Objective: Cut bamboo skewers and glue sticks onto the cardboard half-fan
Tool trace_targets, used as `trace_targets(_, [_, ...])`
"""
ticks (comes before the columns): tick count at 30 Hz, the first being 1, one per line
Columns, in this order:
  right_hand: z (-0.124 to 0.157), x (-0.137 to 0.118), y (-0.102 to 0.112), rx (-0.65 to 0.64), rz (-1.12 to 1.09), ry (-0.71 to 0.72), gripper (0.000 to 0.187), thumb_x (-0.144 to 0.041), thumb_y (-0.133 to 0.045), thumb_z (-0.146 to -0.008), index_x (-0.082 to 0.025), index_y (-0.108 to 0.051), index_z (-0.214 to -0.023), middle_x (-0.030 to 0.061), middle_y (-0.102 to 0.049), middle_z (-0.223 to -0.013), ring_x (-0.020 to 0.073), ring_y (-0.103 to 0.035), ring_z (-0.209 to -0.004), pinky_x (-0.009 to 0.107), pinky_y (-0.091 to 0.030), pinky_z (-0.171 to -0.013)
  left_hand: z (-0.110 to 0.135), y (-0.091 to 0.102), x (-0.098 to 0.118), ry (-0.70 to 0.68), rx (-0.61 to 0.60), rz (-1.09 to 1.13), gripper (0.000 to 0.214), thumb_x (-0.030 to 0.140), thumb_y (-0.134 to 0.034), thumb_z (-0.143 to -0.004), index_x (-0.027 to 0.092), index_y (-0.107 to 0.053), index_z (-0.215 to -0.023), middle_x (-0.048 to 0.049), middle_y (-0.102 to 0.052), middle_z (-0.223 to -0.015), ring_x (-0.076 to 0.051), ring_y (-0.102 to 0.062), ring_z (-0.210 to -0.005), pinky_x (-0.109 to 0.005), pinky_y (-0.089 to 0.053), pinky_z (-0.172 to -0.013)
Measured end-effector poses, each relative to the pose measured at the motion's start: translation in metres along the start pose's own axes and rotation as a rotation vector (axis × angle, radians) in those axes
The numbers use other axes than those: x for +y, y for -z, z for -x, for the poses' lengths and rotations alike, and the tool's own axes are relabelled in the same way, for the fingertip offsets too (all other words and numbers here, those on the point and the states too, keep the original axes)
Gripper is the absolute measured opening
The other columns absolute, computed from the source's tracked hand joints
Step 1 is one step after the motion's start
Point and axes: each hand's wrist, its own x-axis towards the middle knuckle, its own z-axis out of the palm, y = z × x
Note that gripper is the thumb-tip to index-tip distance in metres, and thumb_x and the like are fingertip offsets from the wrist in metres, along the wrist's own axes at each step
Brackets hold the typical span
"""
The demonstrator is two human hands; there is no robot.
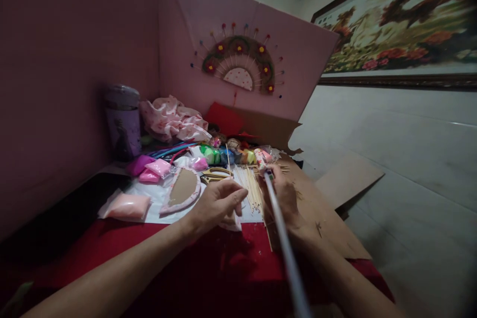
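My left hand [218, 202] is curled over the table edge of a white sheet [156, 203], thumb and forefinger pinched on a thin wooden stick [228, 159] that stands upright. My right hand [283, 196] is closed round a long pale rod [286, 253] whose far tip carries a pink and white clay lump [260, 157]. Between the hands lies a bundle of several bamboo sticks [251, 189]. Just left of my left hand rests a fan-shaped cardboard piece with a pink rim [182, 190].
Gold-handled scissors [214, 175], pink clay packets [149, 169], a larger pink packet [126, 206] and coloured clay balls [223, 155] crowd the back of the table. A purple tumbler [122, 121] and pink cloth [173, 119] stand behind. A decorated fan [238, 62] hangs on pink board.
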Motion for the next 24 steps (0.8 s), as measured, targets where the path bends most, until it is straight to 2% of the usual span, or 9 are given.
trace_targets(3, [-0.003, 0.010, -0.017, 0.160, 0.294, 0.062, 0.031, -0.032, -0.050, -0.086, -0.014, -0.057, -0.110, 0.0064, -0.062, -0.069, 0.0162, -0.050, -0.054, 0.025, -0.026, -0.052, 0.005, -0.008, 0.004, 0.163, -0.238, 0.307, 0.046, 0.055, -0.047, -0.083, 0.012, -0.058, -0.096, -0.0079, -0.068, -0.076, -0.006, -0.047, -0.040, -0.018, -0.031, -0.035])
trace_targets(6, [-0.002, 0.017, -0.029, 0.263, 0.481, 0.112, 0.030, -0.026, -0.049, -0.086, -0.012, -0.056, -0.112, 0.0067, -0.064, -0.068, 0.0149, -0.050, -0.051, 0.024, -0.024, -0.050, 0.007, -0.009, 0.004, 0.255, -0.352, 0.424, 0.042, 0.050, -0.051, -0.082, 0.013, -0.058, -0.100, -0.0099, -0.071, -0.077, -0.005, -0.045, -0.035, -0.017, -0.024, -0.032])
trace_targets(10, [0.000, 0.021, -0.030, 0.329, 0.569, 0.186, 0.027, -0.024, -0.049, -0.086, -0.013, -0.057, -0.109, 0.0065, -0.065, -0.069, 0.0163, -0.054, -0.056, 0.024, -0.027, -0.051, 0.004, -0.007, 0.000, 0.367, -0.334, 0.479, 0.033, 0.044, -0.052, -0.083, 0.012, -0.058, -0.088, -0.0065, -0.068, -0.061, -0.005, -0.040, -0.028, -0.017, -0.017, -0.029])
trace_targets(16, [0.003, 0.026, -0.029, 0.388, 0.595, 0.266, 0.027, -0.022, -0.044, -0.086, -0.013, -0.056, -0.108, 0.0071, -0.065, -0.071, 0.0182, -0.057, -0.062, 0.025, -0.032, -0.054, 0.002, -0.007, -0.004, 0.375, -0.327, 0.467, 0.029, 0.042, -0.052, -0.082, 0.014, -0.055, -0.076, -0.0027, -0.063, -0.049, -0.005, -0.034, -0.026, -0.018, -0.014, -0.028])
trace_targets(19, [0.005, 0.025, -0.028, 0.367, 0.583, 0.292, 0.029, -0.023, -0.044, -0.086, -0.012, -0.055, -0.110, 0.0082, -0.065, -0.074, 0.0187, -0.057, -0.063, 0.025, -0.033, -0.056, 0.002, -0.008, -0.005, 0.379, -0.329, 0.463, 0.028, 0.041, -0.052, -0.082, 0.014, -0.054, -0.074, -0.0012, -0.060, -0.047, -0.005, -0.032, -0.026, -0.018, -0.013, -0.029])
trace_targets(24, [0.007, 0.020, -0.025, 0.279, 0.570, 0.257, 0.030, -0.022, -0.044, -0.086, -0.011, -0.054, -0.112, 0.0097, -0.065, -0.073, 0.0179, -0.055, -0.060, 0.024, -0.031, -0.053, 0.002, -0.008, -0.006, 0.365, -0.328, 0.465, 0.027, 0.040, -0.054, -0.080, 0.015, -0.053, -0.072, 0.0002, -0.058, -0.045, -0.004, -0.028, -0.026, -0.018, -0.013, -0.029])
